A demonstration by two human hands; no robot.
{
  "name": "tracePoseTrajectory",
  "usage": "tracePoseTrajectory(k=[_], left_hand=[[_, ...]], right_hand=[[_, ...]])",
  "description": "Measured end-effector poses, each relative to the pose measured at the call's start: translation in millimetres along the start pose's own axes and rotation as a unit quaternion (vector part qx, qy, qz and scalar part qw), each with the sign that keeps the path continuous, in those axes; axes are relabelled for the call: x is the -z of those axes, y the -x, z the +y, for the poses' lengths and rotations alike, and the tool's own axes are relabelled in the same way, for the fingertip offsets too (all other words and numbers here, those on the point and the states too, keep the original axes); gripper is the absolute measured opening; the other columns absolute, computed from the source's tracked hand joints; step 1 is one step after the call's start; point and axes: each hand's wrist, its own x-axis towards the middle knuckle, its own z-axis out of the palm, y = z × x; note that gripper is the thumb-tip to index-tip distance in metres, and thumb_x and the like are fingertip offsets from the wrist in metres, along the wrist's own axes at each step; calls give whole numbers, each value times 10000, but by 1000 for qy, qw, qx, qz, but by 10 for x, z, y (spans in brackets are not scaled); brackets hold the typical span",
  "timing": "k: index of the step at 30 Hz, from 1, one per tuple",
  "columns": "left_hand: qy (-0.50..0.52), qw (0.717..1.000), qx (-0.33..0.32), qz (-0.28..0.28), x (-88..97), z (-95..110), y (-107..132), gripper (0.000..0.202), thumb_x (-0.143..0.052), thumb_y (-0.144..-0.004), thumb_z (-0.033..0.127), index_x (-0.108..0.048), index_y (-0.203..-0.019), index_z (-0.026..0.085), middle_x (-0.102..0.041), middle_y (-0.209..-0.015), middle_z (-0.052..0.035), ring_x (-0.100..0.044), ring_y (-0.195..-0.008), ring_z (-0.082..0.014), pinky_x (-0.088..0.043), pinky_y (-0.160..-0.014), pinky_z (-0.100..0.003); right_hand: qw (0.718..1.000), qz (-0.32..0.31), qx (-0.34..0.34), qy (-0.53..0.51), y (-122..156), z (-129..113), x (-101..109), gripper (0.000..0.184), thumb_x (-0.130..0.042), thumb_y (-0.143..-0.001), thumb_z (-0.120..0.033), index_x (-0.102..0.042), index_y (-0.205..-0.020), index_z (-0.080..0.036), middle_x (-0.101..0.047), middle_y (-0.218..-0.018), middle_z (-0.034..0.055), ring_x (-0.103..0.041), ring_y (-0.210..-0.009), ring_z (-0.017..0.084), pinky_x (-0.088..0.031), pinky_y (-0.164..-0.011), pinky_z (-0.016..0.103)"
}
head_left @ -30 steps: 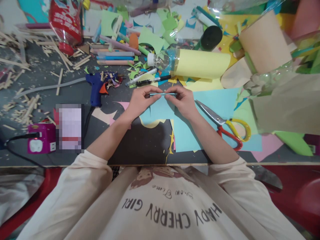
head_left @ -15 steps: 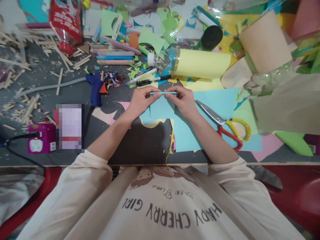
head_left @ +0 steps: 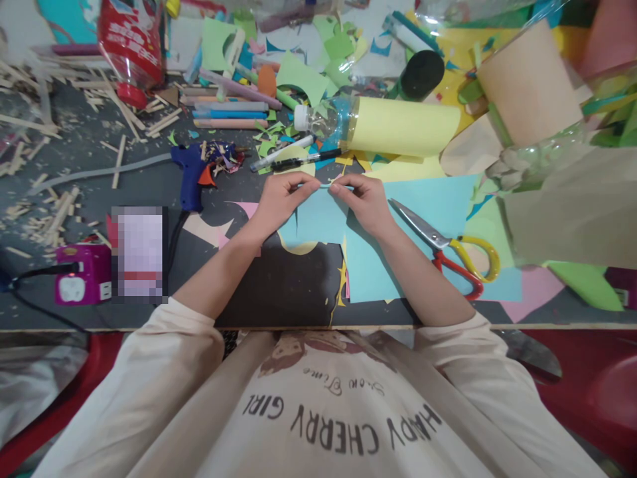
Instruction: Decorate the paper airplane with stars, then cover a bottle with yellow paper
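Between my two hands runs a thin, light blue rolled edge of paper, pinched from both ends. My left hand closes thumb and fingers on its left end. On its right end my right hand does the same, a small gap apart from the left. Light blue paper spreads just below the fingers; whether it is one piece with the rolled edge, I cannot tell. To the right of my right forearm, scissors with red and yellow handles rest partly on a larger blue sheet.
A blue glue gun lies left of my hands. Beyond them are pens and a bottle wrapped in yellow paper. Wood sticks and a purple power adapter sit at left. A tan-wrapped cylinder stands far right.
My fingertips have shifted slightly along the rolled edge, and less of it shows now. The blue paper below reaches a little nearer to me. The other things stay put.
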Motion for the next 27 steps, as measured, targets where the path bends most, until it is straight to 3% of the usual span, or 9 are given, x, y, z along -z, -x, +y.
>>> tracePoseTrajectory(k=[6,9,16,21,27], left_hand=[[-18,1000,16,1,21,2,-6,649,-570,-813,800,-753,-759,180,-719,-735,-32,-597,-668,-141,-446,-612,-262],[-2,1000,22,-2,25,-5,-10,659,-585,-791,814,-757,-763,178,-726,-744,-36,-605,-670,-141,-456,-621,-261],[11,999,24,-19,35,1,-19,623,-617,-782,790,-760,-753,184,-751,-782,-45,-663,-751,-171,-510,-710,-275],[1,1000,24,-14,36,-10,-16,578,-614,-813,738,-761,-779,180,-746,-783,-44,-653,-738,-164,-495,-676,-267],[2,1000,22,-5,35,-35,-21,486,-624,-849,643,-762,-768,184,-736,-755,-31,-634,-709,-147,-482,-641,-250]], right_hand=[[1000,15,15,-15,-6,-24,-8,521,-661,-777,-771,-745,-789,-256,-720,-796,-4,-620,-734,152,-492,-670,310],[999,23,9,-22,-6,-24,-7,524,-671,-762,-777,-738,-782,-258,-724,-788,-11,-623,-705,145,-503,-657,313],[998,28,-2,-48,-12,-19,2,492,-736,-722,-744,-761,-750,-253,-741,-756,-10,-646,-698,150,-522,-650,315],[998,23,-11,-57,-14,-5,19,373,-773,-755,-627,-790,-797,-257,-765,-811,-4,-676,-754,164,-547,-687,322],[998,46,-4,-39,-5,48,22,235,-782,-787,-512,-813,-806,-280,-727,-719,-25,-589,-642,132,-499,-621,295]])
